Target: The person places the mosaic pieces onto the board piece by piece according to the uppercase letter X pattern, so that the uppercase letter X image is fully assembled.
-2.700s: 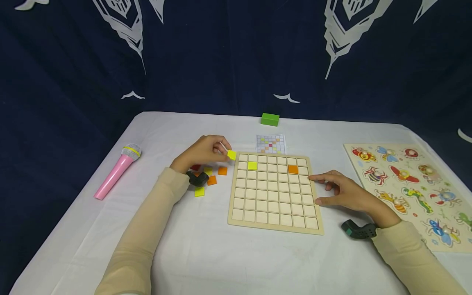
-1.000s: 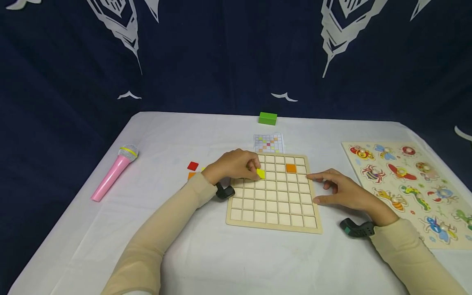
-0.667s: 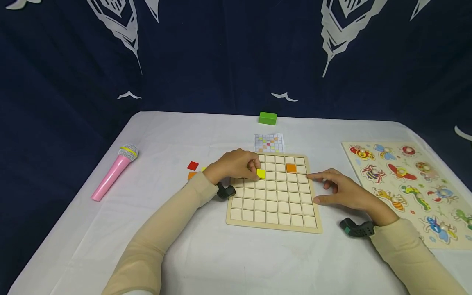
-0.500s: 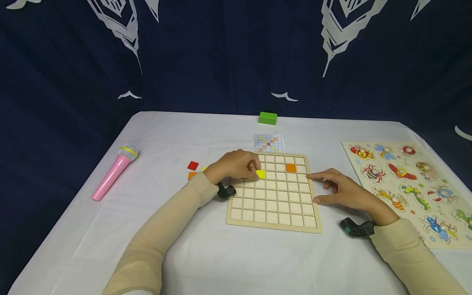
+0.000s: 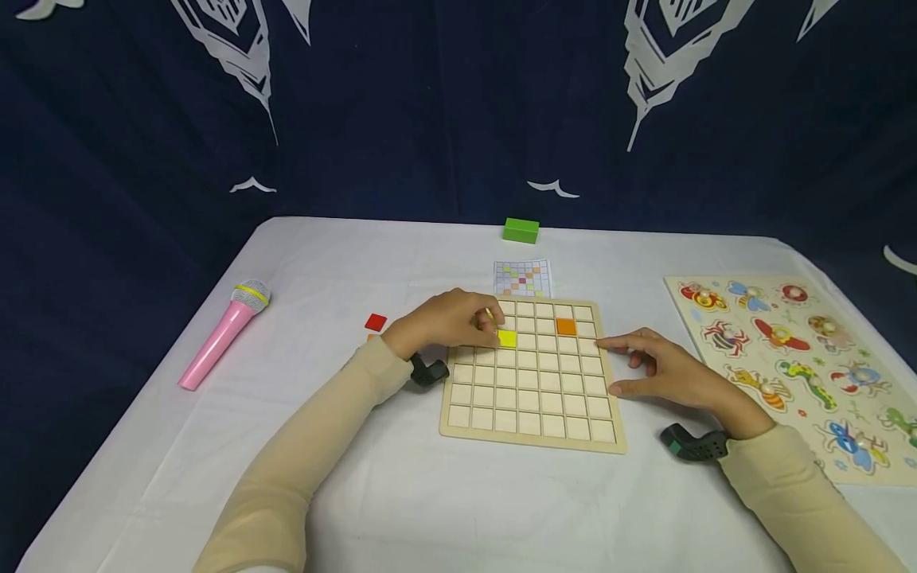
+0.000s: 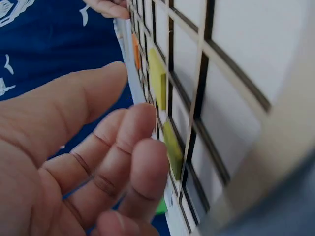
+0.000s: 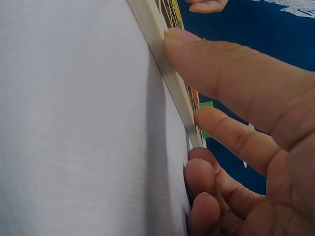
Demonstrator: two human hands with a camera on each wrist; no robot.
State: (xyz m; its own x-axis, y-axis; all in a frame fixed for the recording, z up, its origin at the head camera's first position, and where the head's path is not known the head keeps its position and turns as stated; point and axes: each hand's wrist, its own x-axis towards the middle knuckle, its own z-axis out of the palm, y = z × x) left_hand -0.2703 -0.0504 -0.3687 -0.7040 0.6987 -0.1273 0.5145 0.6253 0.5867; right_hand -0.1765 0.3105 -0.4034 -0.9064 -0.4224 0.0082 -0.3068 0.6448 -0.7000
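Note:
A wooden grid board (image 5: 533, 442) lies between the hands. My left hand (image 5: 454, 318) hovers low over its upper left part, thumb and fingertips apart with nothing between them. Right by those fingertips a yellow square tile (image 5: 507, 339) sits in a cell of the grid. Another yellow tile (image 6: 172, 147) shows on the board in the left wrist view, mostly hidden by the hand in the head view. An orange tile (image 5: 566, 327) occupies a cell at upper right. My right hand (image 5: 659, 368) touches the board's right edge with index finger and thumb; its other fingers bend inward.
Left of the board lies a red tile (image 5: 376, 322), other loose tiles being hidden by the left arm. Behind the board are a printed pattern card (image 5: 521, 278) and a green block (image 5: 520, 231). A pink toy microphone (image 5: 224, 337) lies left, an insect puzzle board (image 5: 795, 374) right.
My left hand brought a yellow tile from left of the board onto the grid, let it go in a cell, and has drawn slightly back left. The right hand stayed at the edge.

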